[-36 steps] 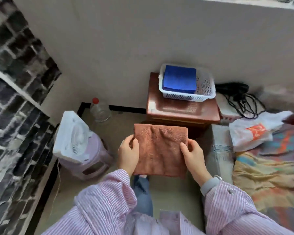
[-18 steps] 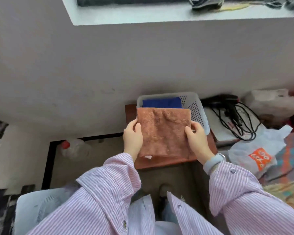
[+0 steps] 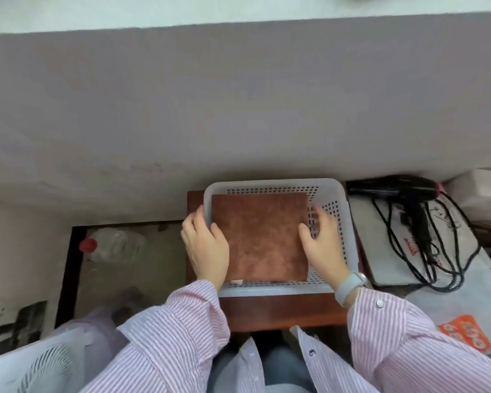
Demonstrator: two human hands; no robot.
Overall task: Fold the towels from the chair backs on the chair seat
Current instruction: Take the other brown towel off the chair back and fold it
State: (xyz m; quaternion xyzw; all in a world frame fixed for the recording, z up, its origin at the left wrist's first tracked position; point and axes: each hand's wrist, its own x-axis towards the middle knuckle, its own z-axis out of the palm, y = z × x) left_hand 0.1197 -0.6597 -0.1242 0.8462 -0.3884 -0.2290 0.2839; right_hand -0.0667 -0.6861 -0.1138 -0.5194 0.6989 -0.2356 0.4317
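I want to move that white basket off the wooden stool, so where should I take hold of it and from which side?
Take the basket by its two short ends, one hand under each rim, coming in from left and right. The rim looks like a rolled lip there, and the folded brown towel lies flat inside, so a level lift should keep it in place. The hair dryer crowds the right end.

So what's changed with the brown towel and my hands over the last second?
The folded brown towel went from held in the air in front of the stool forward and down into the white basket, covering the blue towel there. Both hands still flank it: the left hand over the basket's left rim, the right hand inside, fingers loosening. The basket stayed on the wooden stool.
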